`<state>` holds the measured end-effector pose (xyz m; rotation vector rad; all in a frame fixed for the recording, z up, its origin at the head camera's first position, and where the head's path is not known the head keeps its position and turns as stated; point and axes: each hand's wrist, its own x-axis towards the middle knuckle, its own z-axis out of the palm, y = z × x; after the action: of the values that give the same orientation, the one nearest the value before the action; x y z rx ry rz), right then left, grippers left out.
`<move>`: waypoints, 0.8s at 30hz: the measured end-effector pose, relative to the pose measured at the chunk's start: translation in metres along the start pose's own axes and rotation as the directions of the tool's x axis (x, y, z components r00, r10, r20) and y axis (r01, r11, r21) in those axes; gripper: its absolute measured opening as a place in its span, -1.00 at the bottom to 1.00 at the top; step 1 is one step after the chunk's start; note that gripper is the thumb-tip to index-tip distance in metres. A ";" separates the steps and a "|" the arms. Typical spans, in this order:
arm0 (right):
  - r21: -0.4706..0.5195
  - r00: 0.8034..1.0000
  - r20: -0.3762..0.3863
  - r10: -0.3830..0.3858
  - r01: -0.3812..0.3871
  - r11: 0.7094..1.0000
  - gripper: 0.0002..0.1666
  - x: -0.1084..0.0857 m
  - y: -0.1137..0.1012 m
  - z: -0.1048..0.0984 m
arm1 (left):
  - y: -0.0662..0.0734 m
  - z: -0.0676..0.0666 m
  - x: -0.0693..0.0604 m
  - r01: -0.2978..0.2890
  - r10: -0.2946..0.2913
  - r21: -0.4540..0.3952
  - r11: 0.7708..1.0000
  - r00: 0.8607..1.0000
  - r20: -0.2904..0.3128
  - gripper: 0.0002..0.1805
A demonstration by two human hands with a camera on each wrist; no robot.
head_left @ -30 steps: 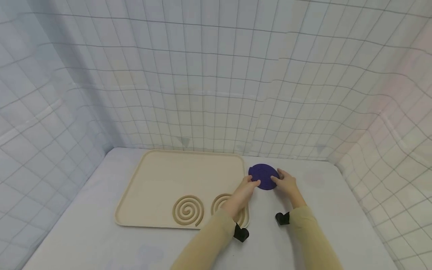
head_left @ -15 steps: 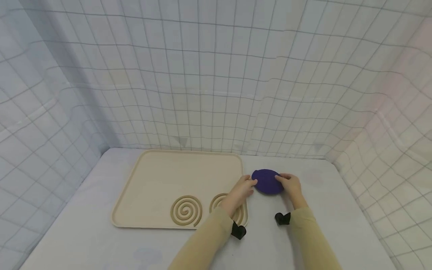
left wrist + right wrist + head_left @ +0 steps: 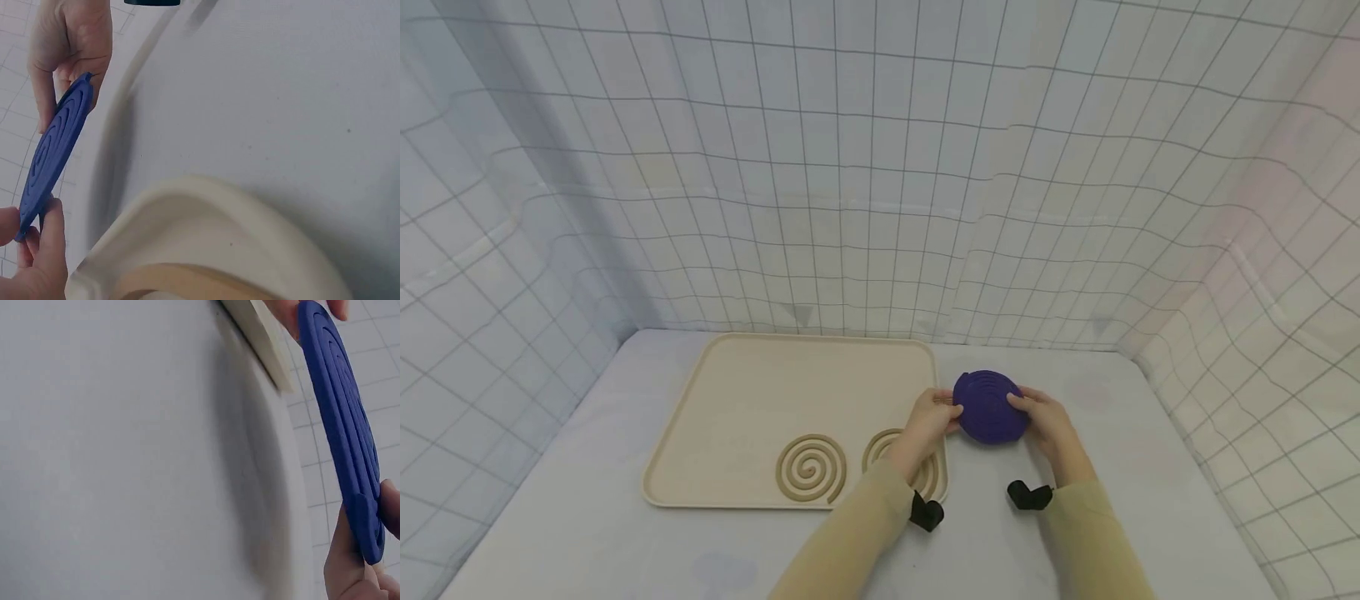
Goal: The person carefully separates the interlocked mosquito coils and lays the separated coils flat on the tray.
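Both hands hold a round dark-blue disc (image 3: 990, 407) with spiral grooves, to the right of the tray. My left hand (image 3: 927, 423) pinches its left edge, thumb on the near face and fingers behind. At the opposite edge my right hand (image 3: 1047, 421) grips it the same way. The left wrist view shows the blue disc (image 3: 53, 156) edge-on and tilted, clear of the table. In the right wrist view a small tab stands out on the disc (image 3: 344, 425) near the right hand's fingers (image 3: 345, 565).
A cream tray (image 3: 775, 392) lies on the white table (image 3: 700, 554), left of the hands. Two tan spirals are on its front part, one (image 3: 810, 468) in full view, the other (image 3: 931, 477) partly under the left arm. Grid-patterned curtains (image 3: 880, 167) stand behind and at both sides.
The blue disc has been raised and turned in the hands, its grooved face now tilted toward the head camera. The left hand, briefly at its edge, now grips it more firmly.
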<state>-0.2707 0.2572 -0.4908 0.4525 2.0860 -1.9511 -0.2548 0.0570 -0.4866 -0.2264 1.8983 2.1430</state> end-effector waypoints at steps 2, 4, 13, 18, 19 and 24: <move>0.000 0.999 0.029 -0.019 0.019 1.000 -0.22 -0.005 -0.002 0.004 | 0.000 -0.004 -0.002 -0.003 0.003 0.001 1.000 1.000 -0.014 -0.64; -0.037 0.998 0.029 -0.059 0.060 0.998 -0.26 -0.011 -0.005 0.008 | 0.001 -0.009 -0.003 -0.020 0.020 0.023 1.000 1.000 -0.021 -0.66; -0.140 0.972 0.015 -0.233 0.233 0.962 -0.68 -0.044 -0.003 0.040 | 0.010 -0.042 -0.021 -0.164 0.167 0.136 0.977 0.986 -0.012 -0.67; -0.161 0.968 0.000 -0.253 0.249 0.955 -0.72 -0.055 -0.001 0.055 | 0.019 -0.056 -0.038 -0.235 0.239 0.149 0.960 0.971 -0.004 -0.65; -0.181 0.964 -0.009 -0.268 0.262 0.948 -0.69 -0.057 -0.001 0.057 | 0.020 -0.058 -0.039 -0.244 0.247 0.140 0.960 0.969 -0.005 -0.65; -0.321 0.935 -0.051 -0.351 0.318 0.892 -0.59 -0.067 -0.006 0.064 | 0.018 -0.068 -0.039 -0.262 0.263 0.103 0.960 0.965 0.006 -0.65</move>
<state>-0.2129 0.1894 -0.4643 0.1392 2.6305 -1.7433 -0.2271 -0.0162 -0.4664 0.0414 2.1405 2.1980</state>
